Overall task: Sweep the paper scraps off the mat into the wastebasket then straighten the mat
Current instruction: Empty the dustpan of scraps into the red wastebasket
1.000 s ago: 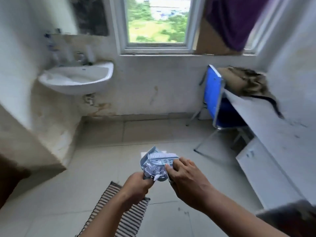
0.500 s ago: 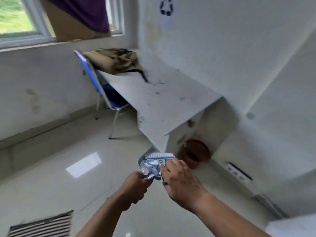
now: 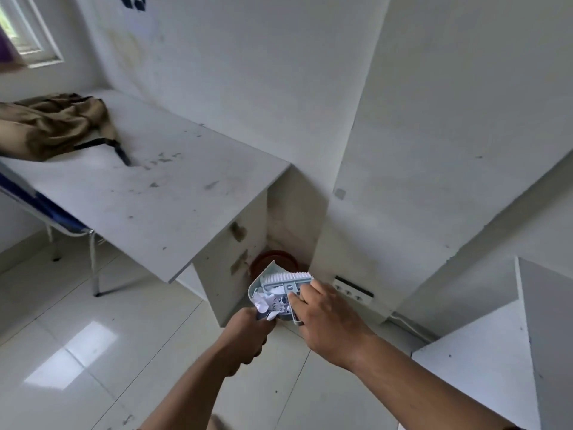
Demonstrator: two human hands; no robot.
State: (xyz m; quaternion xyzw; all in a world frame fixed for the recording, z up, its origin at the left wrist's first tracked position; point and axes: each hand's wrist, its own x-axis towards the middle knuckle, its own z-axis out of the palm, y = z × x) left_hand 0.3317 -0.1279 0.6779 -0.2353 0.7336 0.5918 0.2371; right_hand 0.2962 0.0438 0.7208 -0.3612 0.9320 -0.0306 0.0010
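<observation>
A small grey-blue dustpan (image 3: 259, 279) full of crumpled paper scraps (image 3: 267, 302) is held out in front of me. My left hand (image 3: 248, 332) grips its handle from below. My right hand (image 3: 325, 321) holds a small brush (image 3: 286, 280) with white bristles against the scraps in the pan. Just beyond the pan, a red-brown wastebasket (image 3: 276, 259) stands on the floor in the corner between the desk cabinet and the wall. The mat is out of view.
A white desk (image 3: 148, 193) with a brown bag (image 3: 52, 125) on it fills the left. A blue chair (image 3: 46, 212) is tucked under it. A wall socket strip (image 3: 352, 293) sits low on the wall at right, and a white cabinet (image 3: 483, 361) stands at lower right.
My view has swung right, away from the sink, window and striped mat, toward the desk corner. The wastebasket has come closer. Both hands keep the same hold on pan and brush.
</observation>
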